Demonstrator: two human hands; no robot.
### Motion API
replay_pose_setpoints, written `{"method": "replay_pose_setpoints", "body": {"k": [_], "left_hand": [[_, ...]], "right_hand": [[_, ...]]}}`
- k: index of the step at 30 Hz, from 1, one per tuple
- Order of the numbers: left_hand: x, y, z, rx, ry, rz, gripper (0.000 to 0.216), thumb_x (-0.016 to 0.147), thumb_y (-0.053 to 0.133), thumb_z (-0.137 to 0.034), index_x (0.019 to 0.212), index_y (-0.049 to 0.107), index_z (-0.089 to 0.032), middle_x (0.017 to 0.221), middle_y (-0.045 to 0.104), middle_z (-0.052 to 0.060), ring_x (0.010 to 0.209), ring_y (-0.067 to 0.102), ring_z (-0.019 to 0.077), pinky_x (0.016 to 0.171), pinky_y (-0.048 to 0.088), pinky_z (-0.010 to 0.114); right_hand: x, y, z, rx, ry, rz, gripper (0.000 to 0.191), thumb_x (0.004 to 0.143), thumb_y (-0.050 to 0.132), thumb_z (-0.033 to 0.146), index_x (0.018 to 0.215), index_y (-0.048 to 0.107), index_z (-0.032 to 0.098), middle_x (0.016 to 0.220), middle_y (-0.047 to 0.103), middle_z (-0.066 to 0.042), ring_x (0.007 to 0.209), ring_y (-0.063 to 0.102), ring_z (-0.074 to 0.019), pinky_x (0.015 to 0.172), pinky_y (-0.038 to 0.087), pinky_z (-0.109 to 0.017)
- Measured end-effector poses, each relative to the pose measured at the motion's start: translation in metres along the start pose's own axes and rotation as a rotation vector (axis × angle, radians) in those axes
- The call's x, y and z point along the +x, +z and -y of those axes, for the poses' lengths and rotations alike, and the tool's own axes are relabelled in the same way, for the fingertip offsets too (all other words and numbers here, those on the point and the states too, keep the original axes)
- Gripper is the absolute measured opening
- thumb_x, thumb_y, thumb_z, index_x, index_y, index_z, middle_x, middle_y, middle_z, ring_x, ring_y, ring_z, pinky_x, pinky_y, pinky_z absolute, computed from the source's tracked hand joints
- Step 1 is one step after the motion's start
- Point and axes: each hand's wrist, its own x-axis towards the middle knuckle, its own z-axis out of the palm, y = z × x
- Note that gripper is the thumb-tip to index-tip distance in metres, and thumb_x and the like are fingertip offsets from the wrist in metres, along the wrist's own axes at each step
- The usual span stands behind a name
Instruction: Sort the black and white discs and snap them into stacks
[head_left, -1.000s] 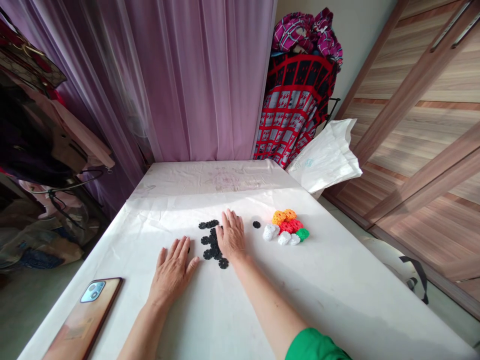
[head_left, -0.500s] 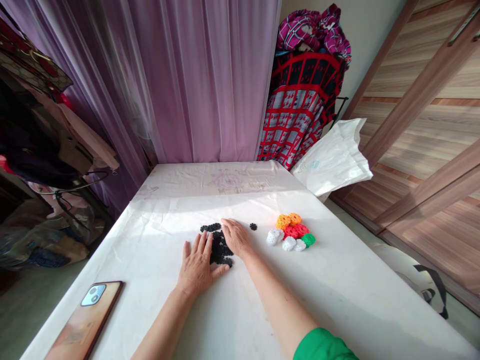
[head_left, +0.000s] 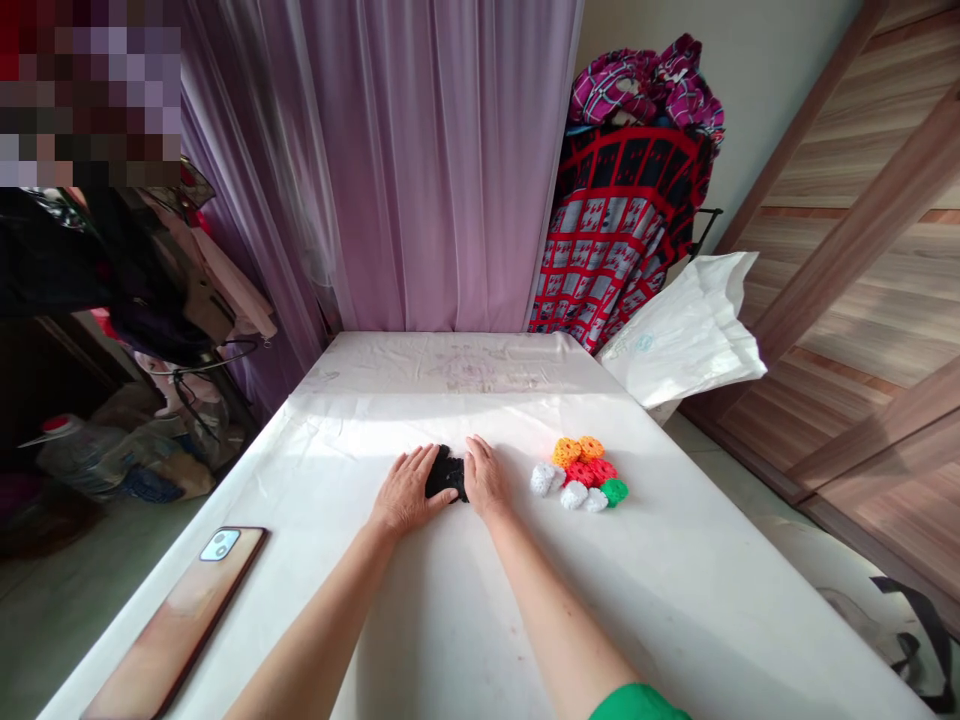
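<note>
White-covered table [head_left: 675,600], heap of black discs [head_left: 447,477], coloured discs [head_left: 581,476], phone [head_left: 180,622] near left edge

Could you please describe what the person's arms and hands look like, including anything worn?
The left hand and right hand are ungloved, with bare forearms. A green sleeve shows high on the right arm; none shows on the left. No watch or bracelet is visible.

place: home, bedroom-like | sheer purple curtains [head_left: 420,170] hanging | red-and-grey checked blanket [head_left: 622,240] draping in the corner | wood-grain wardrobe doors [head_left: 870,240] standing alongside
</note>
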Motion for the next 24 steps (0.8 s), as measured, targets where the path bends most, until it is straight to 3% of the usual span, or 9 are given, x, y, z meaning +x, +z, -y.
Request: {"method": "replay_pose_setpoints", "body": {"k": [4,9,13,17,20,24], "left_hand": [[-0.013,0.004,-0.003,0.030,-0.118,-0.042,0.087,0.091,0.046,-0.071,0.158,0.038,-0.016,0.164,0.038,0.017,0.154,0.032,0.0323,0.125,0.029,0.049],[-0.035,0.009,-0.016,0.076,-0.092,-0.038,0.083,0.092,0.047,-0.070,0.158,0.039,-0.020,0.165,0.037,0.016,0.153,0.033,0.0335,0.125,0.028,0.054],[-0.044,0.003,-0.020,0.057,-0.045,-0.087,0.060,0.096,0.050,-0.057,0.150,0.052,-0.032,0.167,0.035,0.011,0.153,0.033,0.0340,0.122,0.034,0.056],[-0.042,-0.006,-0.028,0.047,0.005,-0.104,0.047,0.097,0.053,-0.047,0.142,0.061,-0.035,0.166,0.037,0.010,0.153,0.034,0.0337,0.122,0.032,0.058],[-0.034,-0.012,-0.039,0.056,-0.035,-0.073,0.047,0.095,0.058,-0.046,0.139,0.064,-0.031,0.165,0.038,0.014,0.153,0.032,0.0357,0.123,0.028,0.062],[-0.023,-0.016,-0.050,0.025,-0.072,-0.030,0.034,0.093,0.063,-0.041,0.125,0.073,-0.032,0.162,0.044,0.009,0.152,0.036,0.0336,0.124,0.026,0.061]], "right_hand": [[-0.024,-0.009,-0.019,0.152,-0.007,-0.124,0.047,0.095,0.035,0.014,0.128,0.068,0.018,0.125,0.073,-0.012,0.118,0.066,-0.0210,0.104,0.053,-0.037],[-0.056,-0.020,-0.021,0.109,-0.178,-0.077,0.047,0.087,0.043,0.008,0.121,0.073,0.018,0.125,0.073,-0.013,0.119,0.066,-0.0229,0.105,0.053,-0.038],[-0.065,-0.030,-0.011,0.112,-0.171,-0.065,0.044,0.086,0.044,0.007,0.116,0.074,0.018,0.123,0.073,-0.013,0.117,0.067,-0.0231,0.104,0.054,-0.040],[-0.072,-0.044,-0.005,0.178,-0.142,-0.032,0.040,0.086,0.044,0.007,0.110,0.075,0.017,0.121,0.074,-0.014,0.115,0.069,-0.0240,0.101,0.056,-0.041],[-0.078,-0.054,-0.004,0.248,-0.103,-0.015,0.037,0.085,0.044,0.008,0.104,0.074,0.019,0.119,0.075,-0.013,0.113,0.070,-0.0231,0.099,0.057,-0.040],[-0.081,-0.062,-0.008,0.344,-0.055,-0.020,0.033,0.087,0.045,0.011,0.102,0.074,0.019,0.117,0.076,-0.013,0.110,0.071,-0.0231,0.097,0.058,-0.039]]}}
